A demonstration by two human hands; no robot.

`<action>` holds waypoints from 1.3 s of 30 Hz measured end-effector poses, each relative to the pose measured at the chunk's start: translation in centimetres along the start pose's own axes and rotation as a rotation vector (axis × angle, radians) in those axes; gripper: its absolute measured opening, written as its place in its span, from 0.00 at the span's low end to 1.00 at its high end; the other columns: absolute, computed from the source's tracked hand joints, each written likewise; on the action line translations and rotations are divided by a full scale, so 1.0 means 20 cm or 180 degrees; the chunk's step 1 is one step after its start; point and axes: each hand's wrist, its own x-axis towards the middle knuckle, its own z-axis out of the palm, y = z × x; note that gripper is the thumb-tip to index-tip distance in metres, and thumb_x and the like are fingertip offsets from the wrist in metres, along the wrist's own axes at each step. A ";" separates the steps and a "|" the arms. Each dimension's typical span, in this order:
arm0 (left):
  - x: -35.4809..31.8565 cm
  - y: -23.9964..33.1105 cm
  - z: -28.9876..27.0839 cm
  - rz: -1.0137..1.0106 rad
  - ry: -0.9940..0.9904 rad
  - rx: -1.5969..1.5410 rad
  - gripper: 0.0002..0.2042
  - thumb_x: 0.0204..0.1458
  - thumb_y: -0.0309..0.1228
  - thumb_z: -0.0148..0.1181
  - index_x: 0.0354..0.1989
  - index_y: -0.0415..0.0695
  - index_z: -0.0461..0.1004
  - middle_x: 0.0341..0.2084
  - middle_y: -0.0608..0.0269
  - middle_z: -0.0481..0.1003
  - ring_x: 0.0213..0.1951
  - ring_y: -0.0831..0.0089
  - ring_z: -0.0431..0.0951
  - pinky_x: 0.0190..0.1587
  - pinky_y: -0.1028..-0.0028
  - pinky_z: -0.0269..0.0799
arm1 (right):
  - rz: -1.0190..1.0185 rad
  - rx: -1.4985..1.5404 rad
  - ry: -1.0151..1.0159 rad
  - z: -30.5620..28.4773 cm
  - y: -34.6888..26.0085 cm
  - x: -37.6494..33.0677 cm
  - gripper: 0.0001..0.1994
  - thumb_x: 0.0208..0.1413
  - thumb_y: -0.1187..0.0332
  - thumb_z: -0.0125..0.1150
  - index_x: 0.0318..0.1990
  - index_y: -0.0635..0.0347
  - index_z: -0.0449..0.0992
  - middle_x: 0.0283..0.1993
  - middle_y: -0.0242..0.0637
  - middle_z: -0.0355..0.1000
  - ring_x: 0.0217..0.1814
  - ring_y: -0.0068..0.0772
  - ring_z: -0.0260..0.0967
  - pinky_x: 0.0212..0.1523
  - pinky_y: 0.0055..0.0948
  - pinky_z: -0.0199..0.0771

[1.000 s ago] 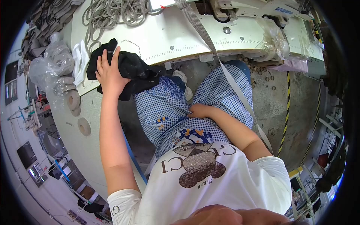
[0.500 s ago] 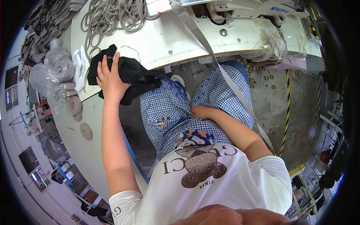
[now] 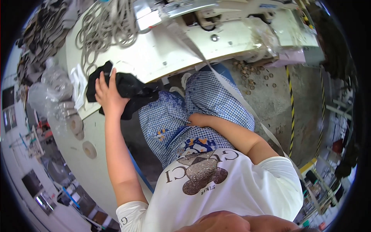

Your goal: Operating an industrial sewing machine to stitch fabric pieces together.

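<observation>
My left hand (image 3: 109, 96) lies on a crumpled black cloth (image 3: 129, 87) at the table's left front edge. Its fingers are stretched out and apart, resting over the fabric. Part of the cloth hangs over the edge toward my knee. My right hand (image 3: 198, 120) rests in my lap on the blue-and-white checked apron (image 3: 216, 92), its fingers tucked down and mostly out of sight. A long grey strap (image 3: 232, 91) runs from the table past my right thigh.
Looped grey cord (image 3: 104, 33) lies on the white table (image 3: 154, 58), with a sewing machine (image 3: 232, 15) at the back. Clear plastic bags (image 3: 52, 87) and tape rolls (image 3: 89, 149) sit left. Small rings (image 3: 247, 75) are scattered on the floor.
The view has tilted and shifted a little, so the table appears slanted. Both hands keep their places, the left on the black cloth and the right in my lap.
</observation>
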 end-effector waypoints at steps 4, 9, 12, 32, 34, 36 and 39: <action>-0.01 0.00 -0.01 0.0117 0.0076 0.0002 0.51 0.22 0.29 0.74 0.61 0.65 0.52 0.63 0.61 0.47 0.63 0.54 0.46 0.57 0.47 0.50 | -0.0009 0.0060 0.0098 -0.02 -0.02 -0.01 0.24 0.55 0.52 0.47 0.34 0.71 0.73 0.35 0.53 0.70 0.37 0.50 0.67 0.41 0.42 0.66; -0.03 0.05 0.00 0.0078 0.0145 0.0151 0.54 0.18 0.26 0.73 0.62 0.65 0.51 0.62 0.59 0.49 0.62 0.52 0.49 0.59 0.54 0.52 | -0.0138 0.0105 0.0239 0.00 0.02 0.00 0.24 0.55 0.51 0.47 0.35 0.71 0.73 0.33 0.52 0.70 0.34 0.50 0.68 0.38 0.43 0.67; -0.02 0.02 0.02 0.0248 0.0179 0.0120 0.54 0.18 0.26 0.74 0.62 0.65 0.51 0.62 0.59 0.49 0.62 0.52 0.49 0.59 0.54 0.52 | -0.0299 0.0156 0.0383 0.00 0.04 0.01 0.23 0.55 0.52 0.48 0.36 0.69 0.73 0.33 0.51 0.71 0.32 0.50 0.68 0.37 0.43 0.68; 0.18 1.92 -0.44 0.3904 -0.1124 -0.1224 0.20 0.42 0.23 0.58 0.48 0.42 0.68 0.49 0.53 0.68 0.52 0.56 0.67 0.54 0.64 0.61 | -0.0568 0.1443 0.2329 -0.67 0.32 -1.44 0.12 0.53 0.62 0.50 0.36 0.62 0.73 0.31 0.46 0.72 0.33 0.45 0.70 0.35 0.38 0.68; 0.23 2.15 -0.32 0.4051 -0.0606 -0.1324 0.27 0.42 0.23 0.59 0.55 0.45 0.63 0.56 0.54 0.60 0.59 0.55 0.59 0.58 0.64 0.56 | -0.0057 0.1780 0.2790 -0.70 0.55 -1.47 0.11 0.53 0.64 0.50 0.35 0.62 0.73 0.28 0.41 0.72 0.29 0.36 0.70 0.32 0.34 0.69; 0.29 2.32 -0.20 0.4256 -0.0385 -0.1086 0.31 0.42 0.23 0.59 0.58 0.45 0.58 0.59 0.51 0.55 0.60 0.53 0.56 0.59 0.62 0.54 | 0.0017 0.3097 0.3320 -0.62 0.85 -1.42 0.10 0.52 0.66 0.51 0.35 0.61 0.73 0.27 0.37 0.73 0.28 0.27 0.70 0.30 0.28 0.70; 0.30 2.43 -0.08 0.4420 -0.0085 -0.0618 0.36 0.41 0.23 0.60 0.62 0.45 0.51 0.62 0.49 0.48 0.61 0.49 0.51 0.60 0.58 0.51 | 0.0765 0.4829 0.4235 -0.42 1.26 -1.26 0.10 0.52 0.67 0.50 0.38 0.60 0.74 0.28 0.34 0.73 0.29 0.23 0.70 0.30 0.23 0.71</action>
